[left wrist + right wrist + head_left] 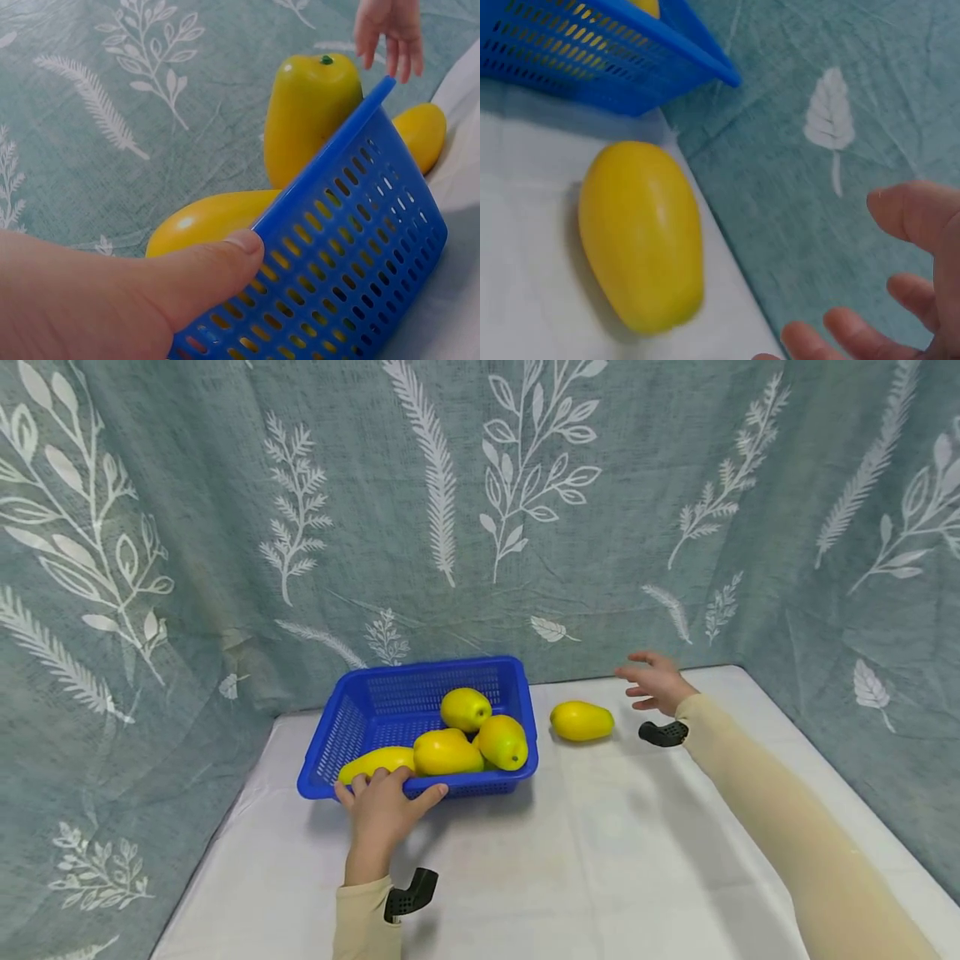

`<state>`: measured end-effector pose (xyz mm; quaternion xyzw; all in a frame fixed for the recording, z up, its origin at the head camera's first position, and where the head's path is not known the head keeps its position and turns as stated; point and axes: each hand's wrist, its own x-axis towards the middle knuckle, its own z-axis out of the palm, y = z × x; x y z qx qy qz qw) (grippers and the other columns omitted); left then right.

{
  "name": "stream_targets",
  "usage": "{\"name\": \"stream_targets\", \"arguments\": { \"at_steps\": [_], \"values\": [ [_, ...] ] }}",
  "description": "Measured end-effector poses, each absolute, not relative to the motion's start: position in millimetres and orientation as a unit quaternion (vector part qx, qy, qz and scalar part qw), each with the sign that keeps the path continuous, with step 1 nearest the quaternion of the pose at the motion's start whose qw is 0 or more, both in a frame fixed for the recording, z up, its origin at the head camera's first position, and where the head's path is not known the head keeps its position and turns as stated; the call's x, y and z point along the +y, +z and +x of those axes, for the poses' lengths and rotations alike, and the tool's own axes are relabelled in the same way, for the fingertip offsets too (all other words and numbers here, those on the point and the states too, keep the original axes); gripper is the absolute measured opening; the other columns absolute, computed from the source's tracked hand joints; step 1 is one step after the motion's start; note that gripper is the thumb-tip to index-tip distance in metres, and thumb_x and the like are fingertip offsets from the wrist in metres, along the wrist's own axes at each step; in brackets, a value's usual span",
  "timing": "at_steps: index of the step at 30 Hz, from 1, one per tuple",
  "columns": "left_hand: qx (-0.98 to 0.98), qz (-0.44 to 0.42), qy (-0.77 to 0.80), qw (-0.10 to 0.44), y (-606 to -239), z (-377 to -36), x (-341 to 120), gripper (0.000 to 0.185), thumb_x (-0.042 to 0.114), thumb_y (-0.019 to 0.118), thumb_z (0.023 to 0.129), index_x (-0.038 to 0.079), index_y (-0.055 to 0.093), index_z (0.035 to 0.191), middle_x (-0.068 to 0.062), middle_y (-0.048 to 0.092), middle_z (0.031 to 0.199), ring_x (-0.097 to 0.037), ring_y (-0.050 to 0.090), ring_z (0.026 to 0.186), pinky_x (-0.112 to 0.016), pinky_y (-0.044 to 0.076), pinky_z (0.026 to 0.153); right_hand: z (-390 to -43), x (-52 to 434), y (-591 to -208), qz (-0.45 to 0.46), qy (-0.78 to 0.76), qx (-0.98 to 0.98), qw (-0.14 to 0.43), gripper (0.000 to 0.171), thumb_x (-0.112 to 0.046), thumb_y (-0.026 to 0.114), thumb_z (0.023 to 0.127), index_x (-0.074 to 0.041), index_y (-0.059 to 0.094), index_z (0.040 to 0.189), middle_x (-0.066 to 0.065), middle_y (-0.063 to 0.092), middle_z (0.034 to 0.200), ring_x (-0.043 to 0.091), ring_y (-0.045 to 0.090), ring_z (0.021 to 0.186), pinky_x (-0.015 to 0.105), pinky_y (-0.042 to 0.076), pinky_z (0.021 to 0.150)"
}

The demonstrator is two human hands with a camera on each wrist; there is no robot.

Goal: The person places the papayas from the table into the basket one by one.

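A blue plastic basket (507,678) sits on the white table and holds several yellow mangoes (465,708). My left hand (384,804) grips its near rim, thumb pressed on the outer wall (345,247) and fingers over the edge beside a long mango (214,219). One more yellow mango (581,721) lies on the cloth just right of the basket; in the right wrist view this mango (641,234) fills the left side. My right hand (654,681) hovers to the mango's right, fingers (911,214) spread and relaxed, holding nothing.
A teal curtain with white leaf prints (480,510) hangs close behind the table and wraps both sides. The white tablecloth (585,860) stretches toward me in front of the basket.
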<state>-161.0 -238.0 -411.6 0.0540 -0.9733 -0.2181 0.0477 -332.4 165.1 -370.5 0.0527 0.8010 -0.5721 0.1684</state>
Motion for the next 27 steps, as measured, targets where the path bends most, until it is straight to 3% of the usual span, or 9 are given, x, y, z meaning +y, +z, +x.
{"name": "stream_targets", "arguments": {
  "at_steps": [12, 16, 20, 23, 27],
  "values": [
    [-0.973, 0.063, -0.217, 0.049, -411.6, -161.5, -235.9, 0.061, 0.057, 0.072, 0.088, 0.005, 0.072, 0.120, -0.027, 0.065, 0.122, -0.059, 0.042, 0.129, -0.080, 0.000, 0.115, -344.5, 122.0, -415.8, 0.022, -0.532, 0.829, 0.170, 0.072, -0.027, 0.060, 0.102, -0.008, 0.025, 0.161, 0.024, 0.033, 0.163, 0.044, 0.041, 0.146, 0.061, 0.032, 0.121],
    [-0.971, 0.061, -0.223, 0.056, -412.5, -161.4, -235.7, 0.060, 0.056, 0.073, 0.087, 0.005, 0.072, 0.119, -0.027, 0.065, 0.120, -0.058, 0.042, 0.128, -0.080, -0.001, 0.115, -342.2, 114.1, -430.1, 0.009, -0.491, 0.849, 0.198, 0.070, -0.029, 0.063, 0.100, -0.008, 0.032, 0.159, 0.025, 0.041, 0.158, 0.040, 0.046, 0.142, 0.058, 0.041, 0.115],
    [-0.971, 0.057, -0.226, 0.062, -412.8, -161.8, -236.1, 0.059, 0.056, 0.073, 0.087, 0.004, 0.073, 0.116, -0.026, 0.066, 0.118, -0.057, 0.043, 0.126, -0.080, -0.001, 0.114, -338.9, 104.4, -437.6, -0.017, -0.460, 0.858, 0.230, 0.071, -0.034, 0.064, 0.097, -0.008, 0.035, 0.157, 0.025, 0.044, 0.155, 0.036, 0.054, 0.131, 0.045, 0.054, 0.100],
    [-0.971, 0.057, -0.225, 0.063, -413.5, -162.2, -236.2, 0.059, 0.056, 0.073, 0.087, 0.005, 0.073, 0.116, -0.026, 0.066, 0.117, -0.057, 0.043, 0.127, -0.080, -0.001, 0.114, -335.8, 95.9, -439.0, -0.030, -0.454, 0.856, 0.248, 0.072, -0.035, 0.066, 0.096, -0.009, 0.036, 0.157, 0.025, 0.044, 0.154, 0.033, 0.055, 0.125, 0.038, 0.055, 0.091],
    [-0.971, 0.060, -0.223, 0.060, -415.5, -162.7, -236.4, 0.060, 0.056, 0.073, 0.087, 0.005, 0.073, 0.117, -0.026, 0.065, 0.119, -0.058, 0.042, 0.129, -0.081, 0.000, 0.114, -331.7, 86.5, -439.5, -0.036, -0.453, 0.852, 0.260, 0.073, -0.033, 0.067, 0.095, -0.010, 0.036, 0.157, 0.025, 0.041, 0.155, 0.033, 0.054, 0.125, 0.040, 0.055, 0.090]
  ]
}}
